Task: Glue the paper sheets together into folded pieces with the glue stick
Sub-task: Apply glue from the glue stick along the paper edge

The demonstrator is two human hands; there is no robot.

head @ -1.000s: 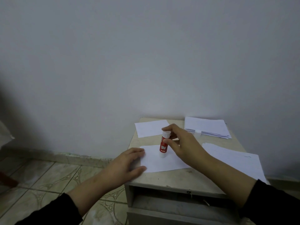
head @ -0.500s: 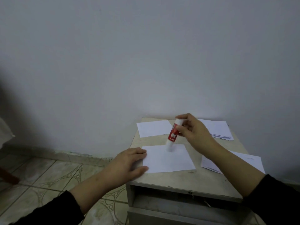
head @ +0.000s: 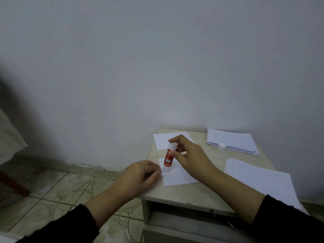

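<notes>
While before tilted, glue stick [head: 168,159] upright, paper [head: 177,176]

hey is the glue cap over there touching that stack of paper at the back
Cannot tell. In the head view the small clear cap stands at the front edge of the paper stack, overlapping it in the picture, but no contact or gap shows plainly at this size.

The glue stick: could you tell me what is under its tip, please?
The glue stick stands on a small paper sheet, near its left edge; the contact point itself is hidden.

Dim, flat, cool light, soft shadows, dark blurred left edge, wide-angle bowing
</notes>
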